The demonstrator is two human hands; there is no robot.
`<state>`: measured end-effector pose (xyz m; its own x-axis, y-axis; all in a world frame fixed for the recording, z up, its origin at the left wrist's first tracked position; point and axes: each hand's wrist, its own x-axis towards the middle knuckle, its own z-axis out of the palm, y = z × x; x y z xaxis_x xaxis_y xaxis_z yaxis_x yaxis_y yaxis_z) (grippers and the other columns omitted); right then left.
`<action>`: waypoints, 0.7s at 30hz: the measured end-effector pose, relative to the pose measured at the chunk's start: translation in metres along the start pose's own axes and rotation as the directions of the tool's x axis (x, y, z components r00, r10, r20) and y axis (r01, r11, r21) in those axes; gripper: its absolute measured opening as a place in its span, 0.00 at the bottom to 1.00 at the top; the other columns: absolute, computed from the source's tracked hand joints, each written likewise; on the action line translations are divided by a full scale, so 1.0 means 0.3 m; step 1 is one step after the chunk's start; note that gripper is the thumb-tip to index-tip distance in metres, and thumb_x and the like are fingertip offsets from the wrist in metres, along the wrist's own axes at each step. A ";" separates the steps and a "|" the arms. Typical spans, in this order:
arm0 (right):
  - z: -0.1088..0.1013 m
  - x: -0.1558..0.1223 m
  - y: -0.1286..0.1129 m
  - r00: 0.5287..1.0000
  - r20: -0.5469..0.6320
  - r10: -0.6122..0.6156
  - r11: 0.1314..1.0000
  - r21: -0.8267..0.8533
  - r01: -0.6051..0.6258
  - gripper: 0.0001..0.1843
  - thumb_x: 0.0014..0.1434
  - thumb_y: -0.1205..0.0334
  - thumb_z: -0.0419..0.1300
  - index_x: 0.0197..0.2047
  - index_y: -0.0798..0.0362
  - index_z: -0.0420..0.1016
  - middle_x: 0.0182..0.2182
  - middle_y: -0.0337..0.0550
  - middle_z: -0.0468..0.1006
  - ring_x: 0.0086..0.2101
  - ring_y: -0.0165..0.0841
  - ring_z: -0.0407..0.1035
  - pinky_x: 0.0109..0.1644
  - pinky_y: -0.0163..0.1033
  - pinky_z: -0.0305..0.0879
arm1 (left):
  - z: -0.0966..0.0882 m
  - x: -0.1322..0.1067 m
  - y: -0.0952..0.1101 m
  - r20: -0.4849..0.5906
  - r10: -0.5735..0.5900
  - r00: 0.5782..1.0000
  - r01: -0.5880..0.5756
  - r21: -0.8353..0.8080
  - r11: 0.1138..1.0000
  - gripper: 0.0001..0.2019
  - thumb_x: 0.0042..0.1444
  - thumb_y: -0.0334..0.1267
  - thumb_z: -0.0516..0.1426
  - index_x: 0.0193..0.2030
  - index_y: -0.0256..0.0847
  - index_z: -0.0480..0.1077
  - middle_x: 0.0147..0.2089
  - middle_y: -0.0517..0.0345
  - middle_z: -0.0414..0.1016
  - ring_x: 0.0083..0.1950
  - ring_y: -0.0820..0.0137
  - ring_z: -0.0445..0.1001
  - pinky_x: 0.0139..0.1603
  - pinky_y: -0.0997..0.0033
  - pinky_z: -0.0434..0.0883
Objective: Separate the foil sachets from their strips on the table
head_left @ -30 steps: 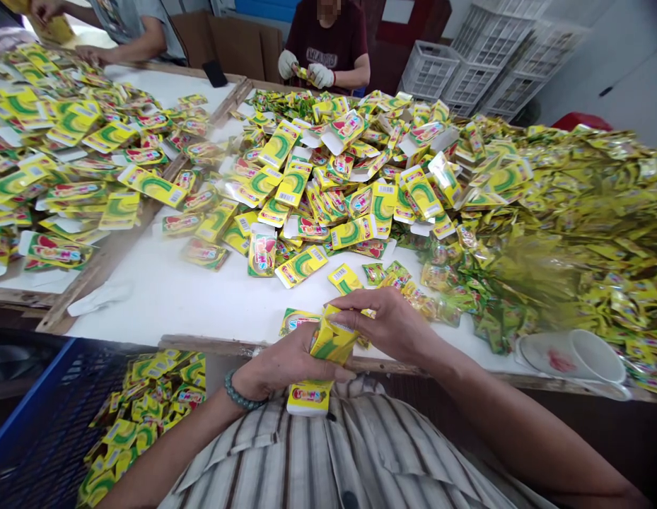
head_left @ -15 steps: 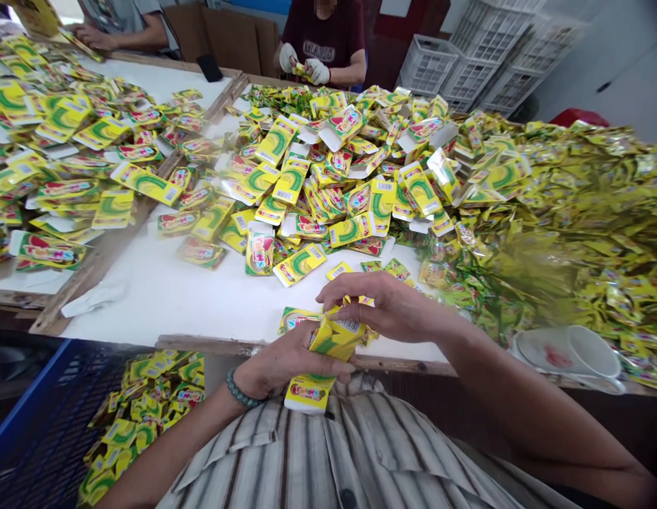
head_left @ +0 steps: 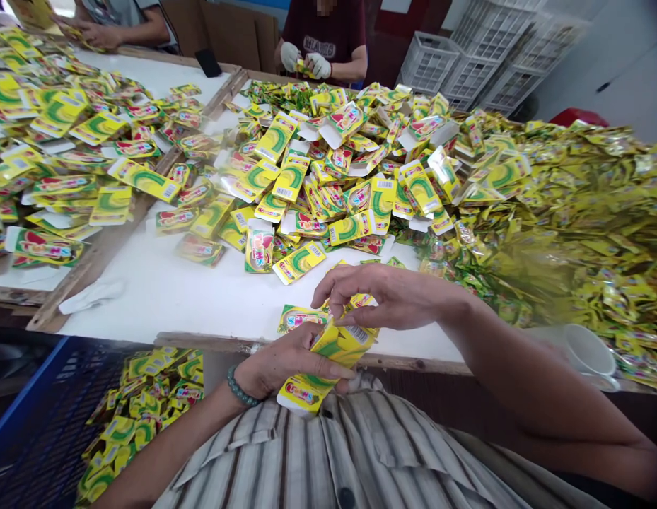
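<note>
My left hand is wrapped round yellow-and-green printed cartons, held at a slant close to my striped shirt. It looks like more than one carton in the grip, their ends overlapping. A barcode shows on the upper right part. Over the upper end hovers my right hand, fingers bent and apart, with thumb and index fingertips at the carton's edge. Whether they press on it I cannot tell. Just behind the left hand another carton lies flat on the white table.
A large heap of cartons covers the table's middle; shiny sachets pile up at right. A white cup stands near the front edge. Below left, a blue crate holds more cartons. Across the table a person's gloved hands hold something yellow.
The cartons in my left hand have tilted further, their lower end swinging left. My right hand has shifted slightly, its fingers lifting and spreading from the carton's end.
</note>
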<state>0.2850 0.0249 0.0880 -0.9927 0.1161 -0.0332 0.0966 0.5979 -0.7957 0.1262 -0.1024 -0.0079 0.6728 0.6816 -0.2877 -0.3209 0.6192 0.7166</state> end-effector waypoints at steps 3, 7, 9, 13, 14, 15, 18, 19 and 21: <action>-0.004 -0.001 -0.007 1.000 0.012 -0.019 1.000 -0.008 0.019 0.07 0.63 0.65 0.57 0.35 0.53 0.77 0.46 0.47 0.77 0.48 0.32 0.69 0.54 0.38 0.63 | -0.003 0.001 -0.012 0.021 0.000 1.000 0.001 -0.033 0.999 0.15 0.47 0.39 0.66 0.40 0.33 0.74 0.34 0.52 0.75 0.33 0.68 0.73 0.39 0.68 0.70; 0.003 -0.006 -0.012 0.999 0.029 -0.027 0.999 -0.019 0.028 0.07 0.63 0.67 0.58 0.34 0.54 0.77 0.45 0.48 0.77 0.49 0.33 0.67 0.55 0.40 0.61 | -0.009 0.000 -0.011 -0.003 0.002 1.000 -0.002 0.084 0.997 0.14 0.48 0.40 0.66 0.38 0.33 0.74 0.34 0.53 0.76 0.32 0.68 0.74 0.38 0.69 0.70; 0.016 -0.009 -0.007 1.000 0.002 -0.015 1.000 -0.015 0.015 0.07 0.62 0.69 0.57 0.34 0.56 0.76 0.43 0.48 0.77 0.48 0.33 0.67 0.55 0.41 0.61 | -0.012 -0.001 -0.004 -0.048 0.010 0.999 -0.001 0.181 0.984 0.13 0.49 0.40 0.65 0.37 0.34 0.74 0.33 0.54 0.77 0.32 0.69 0.74 0.37 0.71 0.69; 0.058 -0.012 0.015 0.979 -0.152 0.139 0.989 0.071 -0.129 0.04 0.59 0.70 0.59 0.36 0.56 0.75 0.38 0.46 0.78 0.41 0.32 0.70 0.48 0.37 0.65 | -0.012 -0.003 0.010 -0.105 0.012 0.994 0.013 0.225 0.974 0.11 0.50 0.40 0.65 0.37 0.35 0.73 0.31 0.57 0.77 0.31 0.70 0.74 0.35 0.73 0.69; 0.068 -0.014 0.020 0.959 -0.196 0.205 0.975 0.124 -0.183 0.04 0.58 0.69 0.61 0.38 0.56 0.75 0.37 0.44 0.78 0.39 0.31 0.70 0.45 0.36 0.66 | -0.012 -0.003 0.012 -0.113 0.014 0.994 0.010 0.214 0.977 0.12 0.49 0.40 0.65 0.37 0.35 0.74 0.31 0.57 0.77 0.30 0.70 0.74 0.34 0.73 0.69; 0.078 -0.017 0.025 0.935 -0.229 0.270 0.955 0.187 -0.230 0.05 0.57 0.68 0.62 0.39 0.56 0.75 0.36 0.43 0.79 0.37 0.31 0.71 0.42 0.35 0.67 | -0.012 -0.004 0.013 -0.121 0.021 0.992 0.003 0.200 0.980 0.13 0.49 0.40 0.65 0.38 0.35 0.74 0.31 0.56 0.77 0.30 0.70 0.74 0.33 0.73 0.69; 0.098 -0.030 0.026 0.888 -0.242 0.392 0.900 0.302 -0.315 0.08 0.56 0.62 0.64 0.39 0.56 0.77 0.31 0.41 0.79 0.31 0.30 0.71 0.34 0.32 0.67 | -0.013 -0.005 0.015 -0.139 0.040 0.989 -0.019 0.155 0.988 0.16 0.47 0.41 0.66 0.40 0.35 0.73 0.31 0.56 0.77 0.29 0.70 0.74 0.32 0.73 0.69; 0.103 -0.036 0.021 0.881 -0.245 0.404 0.898 0.287 -0.332 0.08 0.57 0.61 0.63 0.38 0.56 0.78 0.30 0.40 0.80 0.30 0.30 0.71 0.33 0.32 0.66 | -0.014 -0.005 0.015 -0.136 0.042 0.990 -0.023 0.140 0.990 0.16 0.47 0.40 0.66 0.41 0.35 0.73 0.31 0.56 0.77 0.29 0.70 0.74 0.33 0.74 0.69; 0.111 -0.045 0.005 0.869 -0.291 0.400 0.914 0.200 -0.354 0.07 0.57 0.63 0.62 0.37 0.55 0.80 0.30 0.40 0.81 0.29 0.29 0.72 0.33 0.31 0.65 | -0.015 -0.006 0.016 -0.117 0.038 0.992 -0.023 0.121 0.992 0.15 0.48 0.40 0.66 0.41 0.35 0.73 0.31 0.56 0.77 0.30 0.71 0.74 0.34 0.74 0.68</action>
<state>0.2963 -0.0021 0.0672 -0.8029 0.5708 -0.1716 0.4251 0.3466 -0.8362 0.1205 -0.0989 -0.0070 0.5779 0.7452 -0.3327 -0.2535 0.5515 0.7948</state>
